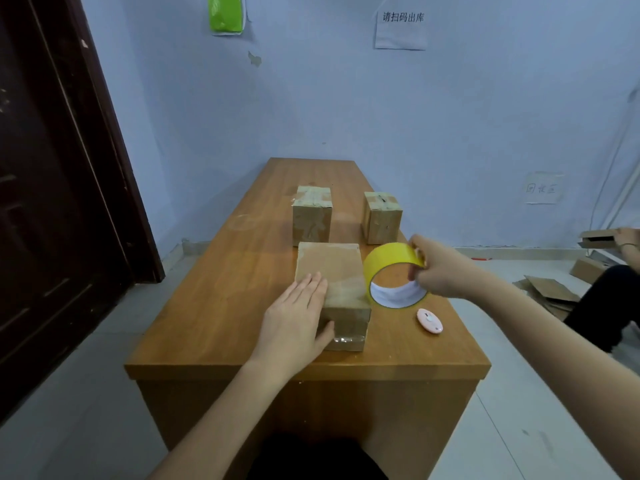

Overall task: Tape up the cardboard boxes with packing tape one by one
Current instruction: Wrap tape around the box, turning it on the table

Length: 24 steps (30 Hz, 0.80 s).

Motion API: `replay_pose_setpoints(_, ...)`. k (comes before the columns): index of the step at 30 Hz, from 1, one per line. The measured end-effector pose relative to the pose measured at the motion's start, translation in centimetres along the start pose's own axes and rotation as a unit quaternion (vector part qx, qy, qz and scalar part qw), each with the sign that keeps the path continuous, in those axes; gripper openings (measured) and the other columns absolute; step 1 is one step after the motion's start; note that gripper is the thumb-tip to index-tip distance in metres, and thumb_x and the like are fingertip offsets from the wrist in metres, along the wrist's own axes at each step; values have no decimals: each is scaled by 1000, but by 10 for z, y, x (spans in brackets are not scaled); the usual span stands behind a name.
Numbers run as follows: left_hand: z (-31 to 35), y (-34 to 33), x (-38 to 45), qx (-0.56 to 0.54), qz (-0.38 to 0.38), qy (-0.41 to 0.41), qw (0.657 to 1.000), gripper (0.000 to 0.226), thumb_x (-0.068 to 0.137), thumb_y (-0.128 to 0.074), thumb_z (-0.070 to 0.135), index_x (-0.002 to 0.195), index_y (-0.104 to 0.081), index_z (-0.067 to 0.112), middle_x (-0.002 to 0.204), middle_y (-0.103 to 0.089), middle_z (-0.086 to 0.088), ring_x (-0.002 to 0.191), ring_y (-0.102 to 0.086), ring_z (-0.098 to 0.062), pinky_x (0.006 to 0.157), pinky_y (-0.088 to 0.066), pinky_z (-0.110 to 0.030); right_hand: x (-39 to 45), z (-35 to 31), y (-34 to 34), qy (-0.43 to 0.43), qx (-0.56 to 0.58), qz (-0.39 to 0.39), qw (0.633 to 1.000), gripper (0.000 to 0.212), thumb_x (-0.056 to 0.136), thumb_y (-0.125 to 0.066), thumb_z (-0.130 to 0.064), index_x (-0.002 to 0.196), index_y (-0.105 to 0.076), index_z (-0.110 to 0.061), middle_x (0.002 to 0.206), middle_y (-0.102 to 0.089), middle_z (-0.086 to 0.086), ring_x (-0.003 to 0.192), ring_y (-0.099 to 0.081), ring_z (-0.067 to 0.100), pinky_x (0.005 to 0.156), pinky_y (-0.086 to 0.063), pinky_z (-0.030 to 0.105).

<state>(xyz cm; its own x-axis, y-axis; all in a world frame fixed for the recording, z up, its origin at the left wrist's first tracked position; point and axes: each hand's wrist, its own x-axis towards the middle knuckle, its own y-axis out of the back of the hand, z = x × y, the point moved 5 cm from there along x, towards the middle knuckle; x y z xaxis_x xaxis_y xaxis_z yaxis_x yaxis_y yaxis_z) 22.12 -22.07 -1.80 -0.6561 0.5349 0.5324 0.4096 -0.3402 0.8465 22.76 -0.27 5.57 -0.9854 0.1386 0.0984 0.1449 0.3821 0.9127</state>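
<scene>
A flat cardboard box (337,271) lies near the front of the wooden table (225,289). My left hand (298,323) rests on its left side, fingers straight on the top and thumb against the near face. Clear tape shows on the box's near face. My right hand (440,268) grips a yellow roll of packing tape (394,275) just right of the box, fingers through the core. Two taped boxes stand farther back, one (311,216) in the middle and one (382,218) to the right.
A small pink oval cutter (429,320) lies on the table right of the near box. Another person (620,292) sits at the far right among flattened cardboard (550,289) on the floor. A dark door (59,188) stands at the left.
</scene>
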Motion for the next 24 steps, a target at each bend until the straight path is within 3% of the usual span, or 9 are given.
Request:
replay_pose_setpoints(2,1,-1,2,13,-3,-9,1000,66,88,-53,46,143,-37,11,148,-37,-4,137,-34,-14,111,-13,-26,-6,11,-8,-8,-10,-6,1000,21,83,-51,-1,103,-49,-7,93,-59,13,87,-57,31,72,-48,40)
replay_pose_setpoints(5,-1,-5,3,16,-5,-12,1000,72,91,-41,54,148,-22,16,155,-22,0,142,-19,-10,110,-1,-22,-12,17,-23,-5,5,8,1000,13,86,-48,-1,99,-49,-2,84,-54,16,75,-49,28,59,-36,33)
replay_pose_setpoints(8,-2,-7,2,17,-10,-15,1000,74,92,-36,57,150,-14,16,156,-14,1,143,-12,-10,110,2,-21,-12,26,-27,-29,113,25,993,12,91,-50,-5,102,-47,-2,87,-53,12,72,-51,23,57,-46,32)
replay_pose_setpoints(13,0,-7,1,13,0,-16,1000,73,91,-37,55,150,-5,24,156,-16,-1,144,-14,-13,113,-4,-24,-27,40,-50,-89,339,-6,937,27,89,-63,-15,114,-53,-14,104,-60,3,79,-64,16,46,-49,16)
replay_pose_setpoints(16,2,-5,1,0,-3,-17,1000,70,91,-43,51,149,-9,31,155,-22,-3,142,-19,-16,112,-11,-26,-31,39,-76,-99,447,-39,888,33,88,-68,-20,117,-54,-13,107,-66,7,78,-72,19,56,-56,26)
replay_pose_setpoints(20,0,-4,2,2,2,-10,1000,64,93,-40,51,149,-16,31,155,-20,0,143,-18,-14,112,-8,-25,-27,35,-90,-121,537,-23,834,15,95,-57,-16,108,-53,-11,104,-67,15,77,-73,28,54,-57,30)
replay_pose_setpoints(22,1,-5,1,7,-3,-13,1000,61,94,-40,49,148,-20,31,155,-21,-1,142,-19,-14,112,-9,-25,-25,35,-83,-130,503,-14,854,11,98,-53,-18,104,-51,-9,97,-67,17,68,-73,25,49,-55,28)
replay_pose_setpoints(24,2,-3,1,9,-11,-12,1000,58,92,-47,45,146,-29,29,152,-29,-4,140,-27,-17,112,-16,-27,-23,36,-70,-116,412,-12,904,10,99,-48,-21,101,-50,-12,86,-66,15,57,-70,19,46,-52,26)
